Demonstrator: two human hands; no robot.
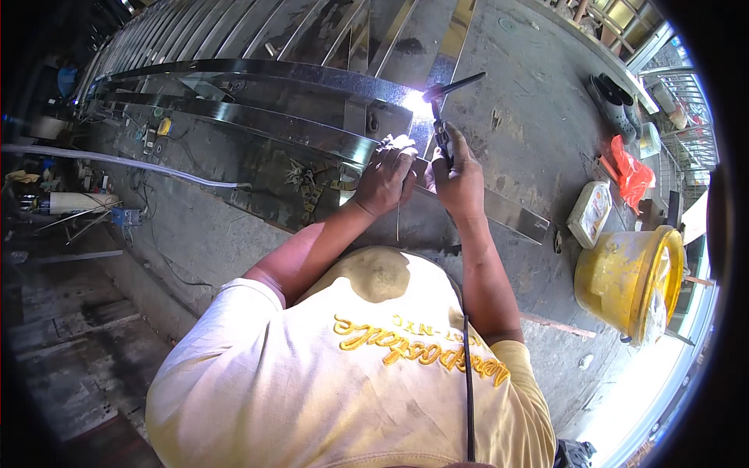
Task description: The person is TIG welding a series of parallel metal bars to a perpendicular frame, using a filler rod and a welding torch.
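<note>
In my right hand (459, 183) is a welding torch (441, 134) with a long dark back cap, my fingers wrapped round its handle. A bright white arc (415, 100) glows at the torch head, against the end of a shiny metal bar (304, 74). The glare hides the joint itself. My left hand (382, 181) is closed on a crumpled whitish cloth (398, 143), beside the end of a second shiny bar (312, 134). A thin rod (399, 222) shows below that hand. Under both hands runs a flat metal strip (515, 215).
Many parallel metal bars (257, 27) extend to the far left. At right stand a yellow bucket (616, 273), a white container (589, 214), a red plastic bag (630, 175) and dark clogs (615, 105). A pale hose (125, 160) and a tape measure (164, 126) lie at left.
</note>
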